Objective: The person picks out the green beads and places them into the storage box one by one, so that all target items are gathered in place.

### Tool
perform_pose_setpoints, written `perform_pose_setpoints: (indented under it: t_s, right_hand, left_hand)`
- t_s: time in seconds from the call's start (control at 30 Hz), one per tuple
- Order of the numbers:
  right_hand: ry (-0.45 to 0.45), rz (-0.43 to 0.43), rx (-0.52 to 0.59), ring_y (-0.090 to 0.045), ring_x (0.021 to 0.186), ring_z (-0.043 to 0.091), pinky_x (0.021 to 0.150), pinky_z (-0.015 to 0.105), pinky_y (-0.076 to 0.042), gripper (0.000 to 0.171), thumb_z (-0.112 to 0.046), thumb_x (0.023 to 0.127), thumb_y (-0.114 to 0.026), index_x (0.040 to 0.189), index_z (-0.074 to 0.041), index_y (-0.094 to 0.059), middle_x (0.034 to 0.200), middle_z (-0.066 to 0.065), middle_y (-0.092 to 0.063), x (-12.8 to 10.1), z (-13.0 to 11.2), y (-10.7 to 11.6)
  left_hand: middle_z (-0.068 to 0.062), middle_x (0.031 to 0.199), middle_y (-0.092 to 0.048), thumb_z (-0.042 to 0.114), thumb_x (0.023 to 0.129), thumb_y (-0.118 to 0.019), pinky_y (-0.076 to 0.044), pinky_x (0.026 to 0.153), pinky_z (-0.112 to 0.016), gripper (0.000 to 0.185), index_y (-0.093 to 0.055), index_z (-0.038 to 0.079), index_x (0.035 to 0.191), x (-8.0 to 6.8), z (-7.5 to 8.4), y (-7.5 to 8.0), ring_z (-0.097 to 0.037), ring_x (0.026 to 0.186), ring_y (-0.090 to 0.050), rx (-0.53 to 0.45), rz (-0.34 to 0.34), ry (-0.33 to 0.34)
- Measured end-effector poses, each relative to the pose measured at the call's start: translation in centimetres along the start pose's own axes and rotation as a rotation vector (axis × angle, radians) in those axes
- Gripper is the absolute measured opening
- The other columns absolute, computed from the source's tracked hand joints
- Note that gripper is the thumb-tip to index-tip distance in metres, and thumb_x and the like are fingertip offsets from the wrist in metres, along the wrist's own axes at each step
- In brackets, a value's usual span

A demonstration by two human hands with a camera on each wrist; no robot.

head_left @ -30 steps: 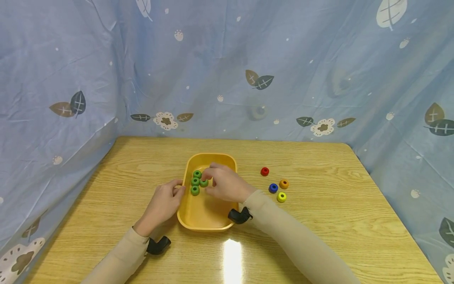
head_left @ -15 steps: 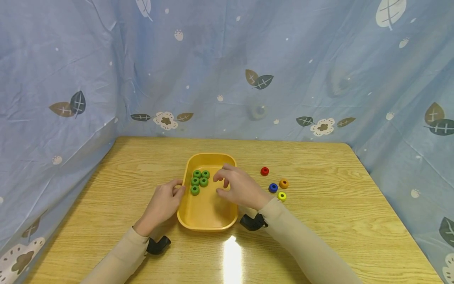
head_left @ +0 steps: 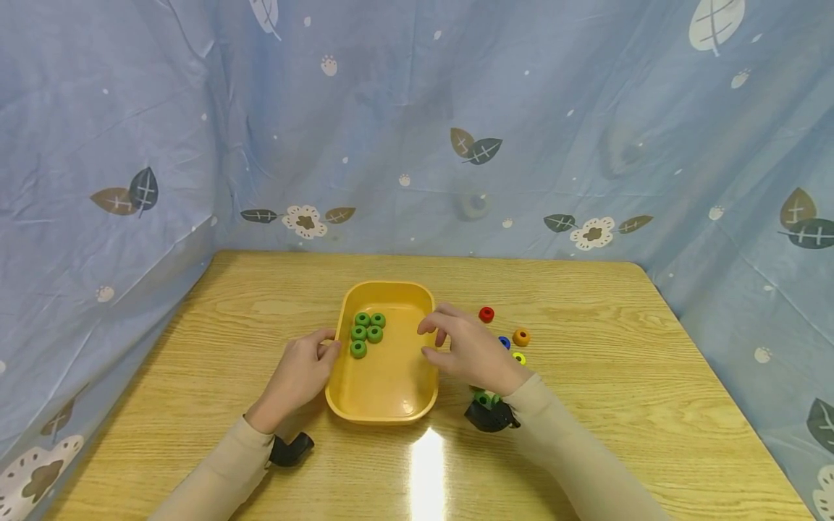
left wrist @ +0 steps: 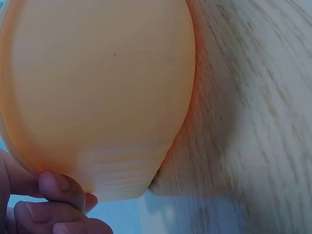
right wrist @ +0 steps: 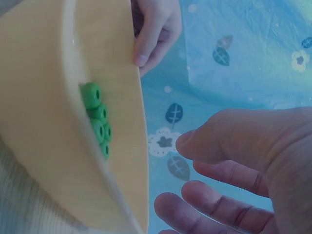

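A yellow tray [head_left: 391, 391] stands on the wooden table, with several green beads [head_left: 358, 333] grouped at its left side, holes facing up. My left hand [head_left: 305, 370] pinches the tray's left rim; its curled fingers [left wrist: 63, 190] show at the rim in the left wrist view. Over the right rim hovers my right hand [head_left: 472, 349], thumb and fingers apart and holding nothing. Under and beside the right wrist, some more green beads [head_left: 482, 399] are partly hidden by the black wrist strap.
Right of the tray lie a red bead [head_left: 486, 314], an orange bead [head_left: 521, 337], a blue bead [head_left: 504, 342] and a yellow bead [head_left: 519, 358], the last two partly covered by my right hand. A blue patterned curtain [head_left: 417, 130] hangs behind the table.
My right hand has let go of a green bead among the others in the tray and drawn back rightward to the rim. The left hand and tray have stayed put.
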State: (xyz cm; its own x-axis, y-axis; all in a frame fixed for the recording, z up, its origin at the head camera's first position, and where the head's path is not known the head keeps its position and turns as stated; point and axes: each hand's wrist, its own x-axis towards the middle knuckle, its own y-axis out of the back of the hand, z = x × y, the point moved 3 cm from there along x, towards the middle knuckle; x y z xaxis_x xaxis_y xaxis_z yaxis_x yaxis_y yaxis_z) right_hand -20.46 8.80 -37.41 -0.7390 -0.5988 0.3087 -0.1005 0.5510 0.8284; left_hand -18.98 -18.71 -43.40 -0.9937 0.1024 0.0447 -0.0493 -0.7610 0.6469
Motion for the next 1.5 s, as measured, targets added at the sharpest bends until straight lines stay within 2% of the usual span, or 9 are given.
perform_pose_setpoints:
  t_s: [0.23, 0.43, 0.53, 0.83, 0.97, 1.27, 1.5]
  right_hand:
    - [-0.028, 0.043, 0.016, -0.062, 0.08, 0.013, 0.067, 0.023, -0.051, 0.019, -0.012, 0.09, -0.08, 0.109, -0.011, -0.074, 0.103, 0.001, -0.066, -1.3, 1.1, 0.5]
    - [-0.057, 0.053, 0.013, -0.064, 0.078, 0.016, 0.068, 0.023, -0.051, 0.018, -0.011, 0.091, -0.079, 0.108, -0.011, -0.074, 0.102, -0.001, -0.065, -2.4, 1.6, 0.9]
    - [-0.057, 0.059, 0.006, -0.065, 0.079, 0.017, 0.067, 0.023, -0.052, 0.018, -0.009, 0.09, -0.078, 0.107, -0.012, -0.074, 0.102, -0.002, -0.066, -2.9, 1.9, 1.0]
    - [-0.063, 0.051, -0.005, -0.064, 0.083, 0.018, 0.071, 0.026, -0.053, 0.018, -0.009, 0.09, -0.08, 0.106, -0.013, -0.073, 0.105, 0.005, -0.068, -4.2, 2.8, 1.2]
    - [-0.066, 0.061, -0.02, -0.064, 0.083, 0.019, 0.069, 0.024, -0.052, 0.019, -0.009, 0.089, -0.081, 0.106, -0.013, -0.074, 0.103, 0.005, -0.067, -4.7, 3.2, 1.3]
    - [-0.052, 0.062, -0.041, -0.062, 0.081, 0.016, 0.066, 0.023, -0.051, 0.021, -0.007, 0.088, -0.081, 0.108, -0.007, -0.075, 0.106, 0.007, -0.068, -5.8, 4.2, 1.1]
    - [-0.052, 0.04, -0.053, -0.061, 0.078, 0.018, 0.065, 0.022, -0.05, 0.023, -0.005, 0.086, -0.082, 0.108, -0.005, -0.075, 0.102, 0.007, -0.067, -6.3, 4.9, 0.8]
  left_hand:
    - [0.0, 0.062, -0.058, 0.014, 0.107, -0.053, -0.033, 0.045, -0.023, 0.035, -0.063, -0.007, 0.134, 0.0, -0.2, 0.0, -0.009, 0.048, -0.042, 0.004, 0.006, 0.005]
    - [0.002, 0.058, -0.048, 0.013, 0.107, -0.053, -0.03, 0.045, -0.023, 0.034, -0.064, -0.006, 0.133, 0.0, -0.2, 0.0, -0.009, 0.047, -0.037, 0.009, 0.007, 0.001]
    - [0.003, 0.058, -0.048, 0.013, 0.107, -0.053, -0.03, 0.045, -0.022, 0.034, -0.064, -0.006, 0.133, 0.0, -0.1, 0.0, -0.009, 0.047, -0.037, 0.008, 0.007, 0.004]
    - [0.0, 0.061, -0.056, 0.014, 0.108, -0.052, -0.032, 0.045, -0.023, 0.035, -0.063, -0.006, 0.134, -0.1, 0.0, 0.1, -0.01, 0.047, -0.041, 0.005, 0.006, 0.013]
    - [-0.001, 0.063, -0.06, 0.014, 0.108, -0.052, -0.033, 0.045, -0.023, 0.035, -0.063, -0.006, 0.134, -0.1, -0.1, 0.1, -0.01, 0.048, -0.043, 0.002, 0.005, 0.011]
    - [0.002, 0.059, -0.052, 0.013, 0.107, -0.053, -0.031, 0.045, -0.023, 0.033, -0.065, -0.006, 0.131, 0.0, 0.0, 0.0, -0.008, 0.047, -0.039, 0.012, 0.019, -0.008]
    - [0.003, 0.058, -0.05, 0.013, 0.107, -0.052, -0.031, 0.045, -0.023, 0.033, -0.065, -0.006, 0.132, 0.0, 0.0, 0.0, -0.008, 0.047, -0.038, 0.006, 0.016, -0.01]
